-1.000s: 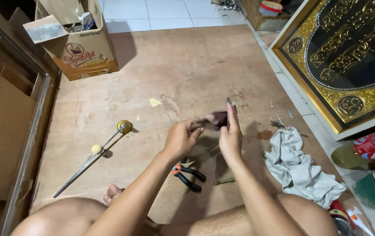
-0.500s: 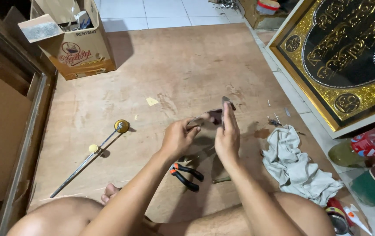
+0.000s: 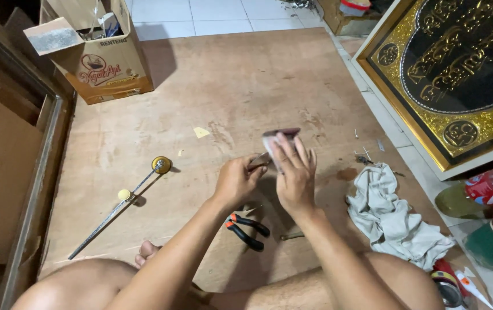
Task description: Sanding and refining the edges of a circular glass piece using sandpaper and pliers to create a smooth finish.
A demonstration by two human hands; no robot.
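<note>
I sit on a plywood sheet [image 3: 240,86] laid on the floor. My right hand [image 3: 293,175] holds a small flat dark plate [image 3: 281,135] upright, its top edge showing above my fingers. Just left of it, my left hand [image 3: 238,181] pinches a thin metal tool [image 3: 259,160] whose tip touches the plate's lower left edge. Below my hands a pair of pliers with red and black handles [image 3: 247,227] lies on the wood. What the plate's face looks like is hidden by my fingers.
A long metal rod with a brass disc [image 3: 121,204] lies at left. A cardboard box [image 3: 94,54] stands at back left. A crumpled grey rag [image 3: 393,215] lies at right, below a gold-framed black panel [image 3: 459,74]. Bottles and tape rolls [image 3: 487,229] crowd the right edge.
Both hands have stayed close together over the wood. The plate in my right hand now stands a little higher and more upright above my fingers.
</note>
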